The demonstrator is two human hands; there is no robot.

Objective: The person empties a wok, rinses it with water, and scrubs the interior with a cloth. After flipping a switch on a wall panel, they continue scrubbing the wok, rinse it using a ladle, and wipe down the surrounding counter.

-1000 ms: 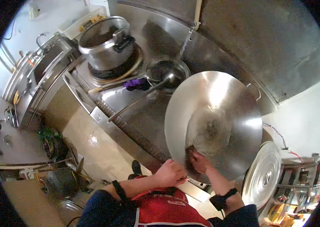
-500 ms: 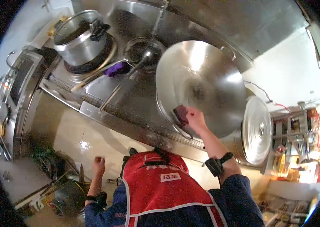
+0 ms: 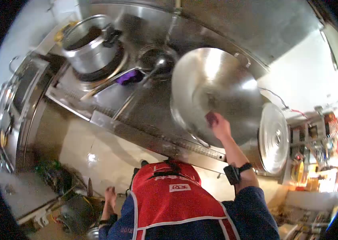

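My right hand is closed on a dark maroon scouring pad inside a large steel wok. The pad is against or just over the lower inner wall of the wok, which tilts toward me on the stove. Low at the left, away from the stove, my left hand hangs beside my body. Its fingers are slightly blurred and loosely apart, with nothing seen in them.
A steel pot with a glass lid stands on the left burner. A ladle and a purple cloth lie in the middle. A large round lid is right of the wok. Below left is a dark bucket.
My right hand has moved the scouring pad from the wok's near-left rim inward and right. My left hand has dropped lower. The whole view has shifted slightly.
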